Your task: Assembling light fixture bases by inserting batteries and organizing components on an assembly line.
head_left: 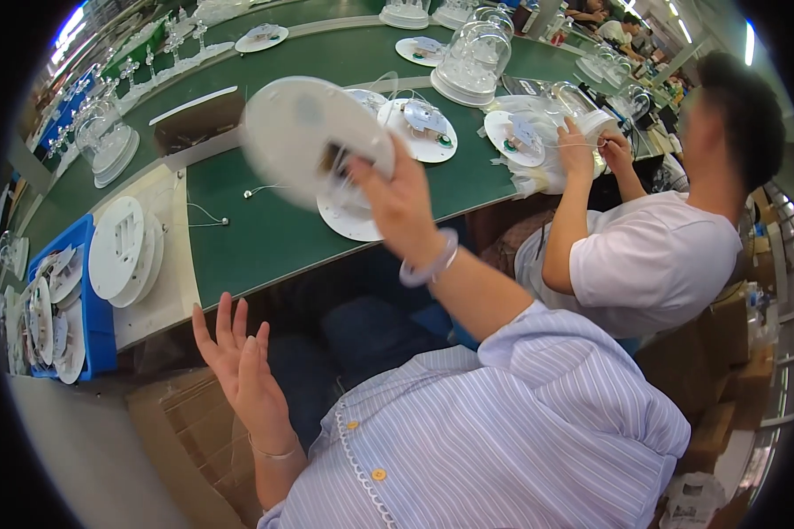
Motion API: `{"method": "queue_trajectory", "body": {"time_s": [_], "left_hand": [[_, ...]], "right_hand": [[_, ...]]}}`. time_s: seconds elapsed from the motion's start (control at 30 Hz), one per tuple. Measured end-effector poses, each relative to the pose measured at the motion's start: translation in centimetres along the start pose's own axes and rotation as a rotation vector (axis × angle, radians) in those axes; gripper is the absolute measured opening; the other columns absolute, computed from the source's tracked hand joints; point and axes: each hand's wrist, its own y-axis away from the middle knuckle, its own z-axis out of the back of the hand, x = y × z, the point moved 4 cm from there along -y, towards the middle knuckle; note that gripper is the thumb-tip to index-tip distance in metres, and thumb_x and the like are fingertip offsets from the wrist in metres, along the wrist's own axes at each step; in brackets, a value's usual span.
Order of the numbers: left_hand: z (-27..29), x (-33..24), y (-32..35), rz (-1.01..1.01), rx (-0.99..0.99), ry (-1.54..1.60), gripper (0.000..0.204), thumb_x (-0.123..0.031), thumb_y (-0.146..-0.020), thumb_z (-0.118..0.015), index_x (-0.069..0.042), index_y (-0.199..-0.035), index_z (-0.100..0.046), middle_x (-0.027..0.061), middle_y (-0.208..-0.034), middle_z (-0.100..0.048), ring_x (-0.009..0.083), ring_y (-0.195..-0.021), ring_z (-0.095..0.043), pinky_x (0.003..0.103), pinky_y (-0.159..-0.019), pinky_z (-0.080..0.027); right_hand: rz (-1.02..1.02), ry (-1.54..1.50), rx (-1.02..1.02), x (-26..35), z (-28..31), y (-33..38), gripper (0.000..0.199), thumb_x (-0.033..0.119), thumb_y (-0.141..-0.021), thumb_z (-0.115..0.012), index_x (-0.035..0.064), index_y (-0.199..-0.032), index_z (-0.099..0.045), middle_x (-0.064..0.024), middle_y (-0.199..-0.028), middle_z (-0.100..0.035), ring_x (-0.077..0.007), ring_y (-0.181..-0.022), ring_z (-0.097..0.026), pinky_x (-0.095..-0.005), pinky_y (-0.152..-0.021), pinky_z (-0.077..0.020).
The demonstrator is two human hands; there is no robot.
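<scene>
My right hand (401, 198) grips a round white plastic base plate (313, 132) by its edge, raised over the green bench. The plate is blurred by motion and has a dark opening near my thumb. My left hand (247, 375) holds nothing, its fingers spread in front of the bench edge. Partly hidden below the raised plate lies another white disc (348, 220). Beyond it, round bases with circuit parts (423, 128) rest on the bench. Nearest my left hand stands a stack of white base plates (119, 247) on a pale sheet.
A blue bin (101, 309) full of white discs sits at the left. Clear domes (476, 57) stand farther back, beside a brown cardboard box (198, 123) and small wired parts (225, 220). At the right, a co-worker in a white shirt (653, 256) handles a white part.
</scene>
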Motion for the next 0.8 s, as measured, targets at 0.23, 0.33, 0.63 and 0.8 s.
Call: {"method": "queue_trajectory", "body": {"time_s": [0.23, 0.33, 0.63, 0.8], "left_hand": [[0.8, 0.6, 0.1, 0.058, 0.044, -0.022, 0.054, -0.005, -0.080, -0.042, -0.009, -0.129, -0.019, 0.0128, -0.126, -0.031, 0.0214, -0.114, -0.034, 0.030, -0.089, -0.033], [0.9, 0.5, -0.1, 0.037, 0.042, -0.050, 0.056, -0.004, -0.079, -0.044, -0.009, -0.129, -0.020, 0.0114, -0.126, -0.032, 0.0198, -0.113, -0.034, 0.029, -0.089, -0.032], [7.3, -1.0, -3.7, -0.241, -0.236, -0.412, 0.045, -0.007, -0.078, -0.051, -0.005, -0.120, -0.035, 0.0084, -0.123, -0.035, 0.0190, -0.114, -0.032, 0.033, -0.094, -0.024], [12.3, -3.9, -9.3, -0.391, -0.486, -0.720, 0.038, -0.017, -0.080, -0.054, -0.002, -0.111, -0.039, 0.0098, -0.109, -0.043, 0.0150, -0.091, -0.044, 0.026, -0.074, -0.037]], "right_hand": [[0.758, 1.282, 0.027, -2.4, 6.0, -6.9, 0.026, 0.000, -0.068, -0.050, 0.0113, -0.090, -0.059, -0.0134, -0.105, -0.050, -0.0293, -0.097, -0.047, -0.0387, -0.084, -0.0342], [0.739, 1.399, 0.128, -4.5, 6.5, -7.6, 0.031, -0.003, -0.066, -0.050, 0.0126, -0.091, -0.059, -0.0107, -0.106, -0.051, -0.0269, -0.099, -0.046, -0.0365, -0.084, -0.0339], [0.282, 1.368, 0.371, -4.8, 6.9, -8.5, 0.044, 0.022, -0.065, -0.064, 0.0080, -0.106, -0.053, -0.0261, -0.118, -0.038, -0.0377, -0.108, -0.039, -0.0373, -0.090, -0.0339], [0.175, 1.543, 0.444, -0.9, 3.7, -6.9, 0.041, 0.035, -0.067, -0.063, -0.0051, -0.074, -0.059, -0.0216, -0.081, -0.056, -0.0321, -0.070, -0.056, -0.0380, -0.063, -0.0448]]}}
